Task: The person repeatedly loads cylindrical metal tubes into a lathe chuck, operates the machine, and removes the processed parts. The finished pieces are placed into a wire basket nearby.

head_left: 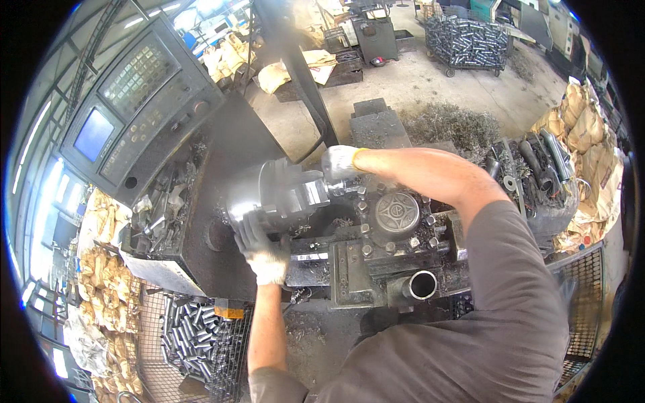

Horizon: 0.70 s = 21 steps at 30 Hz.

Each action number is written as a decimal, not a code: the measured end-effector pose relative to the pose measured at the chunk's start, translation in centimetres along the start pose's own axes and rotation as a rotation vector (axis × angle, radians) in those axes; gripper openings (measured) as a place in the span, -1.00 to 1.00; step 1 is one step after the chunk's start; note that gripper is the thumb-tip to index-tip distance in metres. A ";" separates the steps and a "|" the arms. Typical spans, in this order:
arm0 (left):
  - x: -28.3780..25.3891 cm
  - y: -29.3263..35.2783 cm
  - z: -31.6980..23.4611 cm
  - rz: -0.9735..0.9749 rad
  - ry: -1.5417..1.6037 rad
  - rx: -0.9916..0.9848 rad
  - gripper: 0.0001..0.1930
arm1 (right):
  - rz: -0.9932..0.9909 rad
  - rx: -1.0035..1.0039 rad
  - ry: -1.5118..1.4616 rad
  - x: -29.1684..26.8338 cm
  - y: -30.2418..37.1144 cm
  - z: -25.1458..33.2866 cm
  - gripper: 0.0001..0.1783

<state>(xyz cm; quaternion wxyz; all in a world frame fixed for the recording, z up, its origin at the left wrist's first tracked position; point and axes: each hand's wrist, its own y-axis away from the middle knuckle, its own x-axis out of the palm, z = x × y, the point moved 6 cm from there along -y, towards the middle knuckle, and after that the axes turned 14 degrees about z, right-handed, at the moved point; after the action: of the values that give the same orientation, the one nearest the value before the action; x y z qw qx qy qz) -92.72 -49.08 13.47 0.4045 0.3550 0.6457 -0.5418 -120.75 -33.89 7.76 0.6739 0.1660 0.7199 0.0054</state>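
A shiny round lathe chuck (252, 200) fills the middle of the machine, its front part blurred. My left hand (261, 250), in a white glove with grey-coated fingers, lies against the chuck's near lower side, fingers stretched out. Reaching across from the right, my right hand (341, 163), gloved with a yellow cuff edge, is at the front end of the chuck. Its fingers blend into the blurred grey metal, so their grip cannot be made out. Just right of the chuck stands the bolted tool turret (396, 213), with a hollow round holder (422, 285) on its near side.
A control panel (138, 101) with a lit screen rises at the left. Metal parts fill a wire basket (151, 336) at lower left and a wheeled cage (463, 70) at the back. Metal shavings (457, 131) lie behind the turret. Tool holders (537, 161) stand at right.
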 end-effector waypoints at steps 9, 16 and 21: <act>-1.5 -9.3 1.0 0.137 -0.111 0.190 0.02 | 0.423 0.101 -0.892 0.3 9.5 -1.2 -0.67; -1.7 -13.0 0.2 0.270 -0.075 0.278 0.01 | 0.049 1.118 -0.255 -0.7 20.9 -17.9 -0.67; -1.3 -16.6 1.8 0.708 -0.034 0.137 0.09 | -0.039 0.877 -0.337 -4.8 16.6 -11.4 -0.73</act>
<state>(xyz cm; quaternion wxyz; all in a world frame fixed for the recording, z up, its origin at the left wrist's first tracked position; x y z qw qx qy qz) -106.85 -53.60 21.36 0.5528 0.5739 0.4381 -0.4161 -127.81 -16.90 17.26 0.6478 0.4201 0.5376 -0.3389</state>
